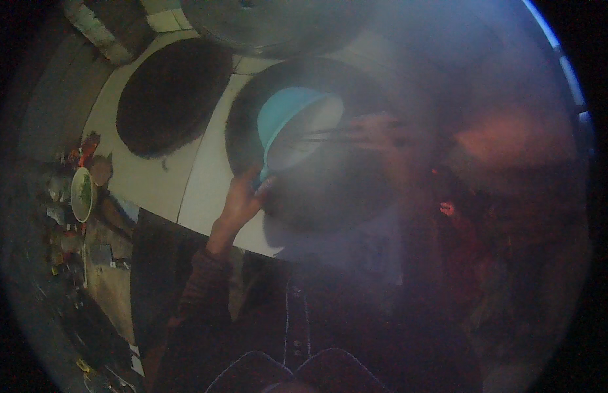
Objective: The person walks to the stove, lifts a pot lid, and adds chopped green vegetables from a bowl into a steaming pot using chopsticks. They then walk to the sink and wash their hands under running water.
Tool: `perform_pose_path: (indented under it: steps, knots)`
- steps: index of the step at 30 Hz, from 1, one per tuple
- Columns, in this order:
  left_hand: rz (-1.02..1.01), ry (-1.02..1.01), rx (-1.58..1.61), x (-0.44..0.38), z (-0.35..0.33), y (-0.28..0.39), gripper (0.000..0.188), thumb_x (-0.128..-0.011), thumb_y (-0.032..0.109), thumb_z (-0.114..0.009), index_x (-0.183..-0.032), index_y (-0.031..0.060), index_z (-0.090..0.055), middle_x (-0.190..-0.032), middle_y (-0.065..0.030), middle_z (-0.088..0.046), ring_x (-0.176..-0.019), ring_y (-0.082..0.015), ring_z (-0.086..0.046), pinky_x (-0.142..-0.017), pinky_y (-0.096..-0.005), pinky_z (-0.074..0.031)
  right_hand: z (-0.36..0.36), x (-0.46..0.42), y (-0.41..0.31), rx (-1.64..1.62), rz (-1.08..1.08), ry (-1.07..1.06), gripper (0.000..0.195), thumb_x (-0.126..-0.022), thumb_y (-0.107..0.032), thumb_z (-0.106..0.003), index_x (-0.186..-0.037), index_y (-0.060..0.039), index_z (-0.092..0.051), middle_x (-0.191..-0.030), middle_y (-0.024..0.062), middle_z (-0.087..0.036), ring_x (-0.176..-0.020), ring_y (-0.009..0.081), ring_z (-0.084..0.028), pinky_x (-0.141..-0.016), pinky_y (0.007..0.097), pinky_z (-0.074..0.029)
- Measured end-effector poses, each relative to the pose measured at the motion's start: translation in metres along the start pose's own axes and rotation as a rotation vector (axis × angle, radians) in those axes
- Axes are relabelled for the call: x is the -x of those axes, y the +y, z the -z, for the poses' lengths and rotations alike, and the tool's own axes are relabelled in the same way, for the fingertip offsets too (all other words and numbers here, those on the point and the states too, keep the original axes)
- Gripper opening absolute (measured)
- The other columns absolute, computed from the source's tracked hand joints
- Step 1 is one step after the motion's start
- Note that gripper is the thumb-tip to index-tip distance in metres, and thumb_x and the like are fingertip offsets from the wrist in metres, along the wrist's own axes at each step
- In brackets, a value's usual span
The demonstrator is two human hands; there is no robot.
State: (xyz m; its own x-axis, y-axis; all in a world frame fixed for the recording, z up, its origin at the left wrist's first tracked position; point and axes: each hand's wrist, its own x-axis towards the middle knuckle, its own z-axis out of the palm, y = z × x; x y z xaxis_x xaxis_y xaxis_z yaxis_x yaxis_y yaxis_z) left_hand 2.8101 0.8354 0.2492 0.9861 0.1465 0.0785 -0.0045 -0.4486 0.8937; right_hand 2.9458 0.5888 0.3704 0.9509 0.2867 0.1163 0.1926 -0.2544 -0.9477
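Observation:
My left hand [245,199] grips the handle of a turquoise plastic dipper [284,110], tilted so that its pale inside faces right. In my right hand [380,130] is a pair of chopsticks [326,136], their tips reaching into the dipper's mouth. Both hands are over a large dark wok [245,103] set in a pale tiled stove top [205,162]. Steam blurs my right hand and much of the wok. What lies inside the dipper and the wok cannot be made out.
A second dark round wok [171,98] lies to the left. Beyond is a large round lid or pan [269,29]. A bowl with greens [82,194] stands among small items at far left. Small red glowing spots [447,209] show at right through the haze.

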Motion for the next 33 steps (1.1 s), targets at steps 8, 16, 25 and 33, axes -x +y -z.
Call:
perform_pose_path:
  steps: [8,16,25,33]
  knots:
    - [0.001,0.05,-0.188,-0.005,-0.001,-0.009,0.036,-0.084,0.022,-0.062,-0.108,-0.0045,-0.055,-0.092,-0.0252,-0.061,-0.086,-0.0395,-0.061,-0.073,-0.04,-0.047,0.005,0.001,0.021,-0.268,-0.059,-0.022,0.016,-0.089,-0.013,-0.057,-0.09,0.0004,-0.065,-0.087,0.0074,-0.066,-0.081,0.0159,-0.064,-0.07,0.0294,-0.053]
    - [-0.116,0.146,-0.189,-0.008,-0.013,-0.036,0.032,-0.085,0.022,-0.06,-0.103,-0.0042,-0.056,-0.082,-0.0238,-0.061,-0.073,-0.0345,-0.062,-0.064,-0.0389,-0.047,-0.007,-0.001,0.05,-0.119,-0.048,0.01,0.017,-0.09,-0.013,-0.055,-0.09,0.0006,-0.065,-0.088,0.0062,-0.066,-0.081,0.0147,-0.064,-0.071,0.0279,-0.053]
    - [0.544,0.346,0.674,0.027,-0.011,-0.045,0.013,-0.087,0.014,-0.056,-0.097,0.008,-0.05,-0.07,-0.0011,-0.053,-0.049,-0.0064,-0.045,-0.037,-0.0201,-0.031,-0.012,-0.002,0.195,0.48,0.331,-0.192,0.017,-0.087,-0.019,-0.058,-0.1,-0.0111,-0.065,-0.095,0.0092,-0.067,-0.08,0.019,-0.065,-0.072,0.0313,-0.052]
    - [0.717,0.623,1.034,0.127,0.013,-0.106,0.011,-0.088,0.006,-0.05,-0.098,0.0078,-0.047,-0.074,-0.0029,-0.052,-0.049,-0.0087,-0.044,-0.036,-0.0217,-0.031,-0.101,0.031,0.255,0.316,-0.052,-1.057,0.038,-0.084,-0.031,-0.058,-0.118,-0.0156,-0.057,-0.121,0.0108,-0.055,-0.108,0.0282,-0.052,-0.094,0.0413,-0.04]
